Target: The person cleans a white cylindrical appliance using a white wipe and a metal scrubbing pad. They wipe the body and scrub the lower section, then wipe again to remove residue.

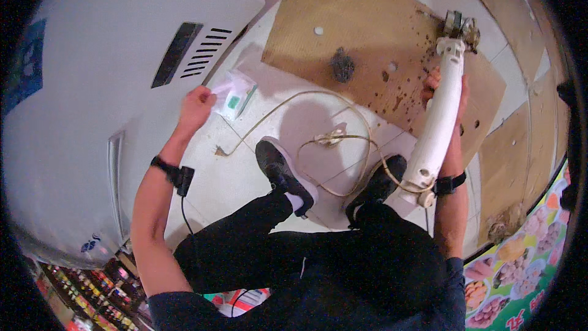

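Note:
My left hand point(196, 109) is closed, fingertips pinching the edge of a small clear plastic bag point(234, 99) with a green patch and a green edge. Whether anything lies inside the bag, I cannot make out. My right hand point(431, 82) wraps around a long white corded power tool point(442, 107). The tool stands at a slant, its metal head point(460, 29) pointing away from me over the cardboard. Its lower end is beside my right wrist, where a beige cord point(367, 129) joins it. The palm of my right hand is hidden behind the tool's body.
A stained cardboard sheet point(343, 9) lies on the tiles, with a dark clump point(342, 65) on it. The cord loops between my shoes, near its plug point(331, 138). A large grey appliance point(122, 43) stands at left. More cardboard point(508, 159) and a food-picture panel point(523, 257) are at right.

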Available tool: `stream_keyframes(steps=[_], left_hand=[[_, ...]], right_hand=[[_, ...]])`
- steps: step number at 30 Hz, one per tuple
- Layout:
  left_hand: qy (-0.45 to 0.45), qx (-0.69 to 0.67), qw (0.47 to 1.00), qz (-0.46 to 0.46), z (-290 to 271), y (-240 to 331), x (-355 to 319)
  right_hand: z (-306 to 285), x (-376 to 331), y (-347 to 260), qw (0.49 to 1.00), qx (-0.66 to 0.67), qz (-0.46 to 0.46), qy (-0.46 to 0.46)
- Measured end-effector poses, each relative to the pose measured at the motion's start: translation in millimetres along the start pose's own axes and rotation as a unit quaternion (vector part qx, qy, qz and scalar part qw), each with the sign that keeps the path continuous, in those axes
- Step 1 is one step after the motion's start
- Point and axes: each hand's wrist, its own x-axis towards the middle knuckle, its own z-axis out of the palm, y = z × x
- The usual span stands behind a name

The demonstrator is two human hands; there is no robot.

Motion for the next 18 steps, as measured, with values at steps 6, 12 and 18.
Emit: stream_keyframes(steps=[6, 12, 18], left_hand=[[0.026, 0.081, 0.995, 0.046, -104, 11, -37], [0.148, -0.043, 0.986, 0.056, -142, 40, -66], [0.144, -0.082, 0.984, 0.066, -139, 67, -63]], right_hand=[[9, 0, 1, 0.999, -0.044, -0.01, -0.015], [30, -7, 4, 0.999, 0.008, 0.027, 0.016], [26, -8, -1, 0.999, -0.004, 0.043, 0.001]])
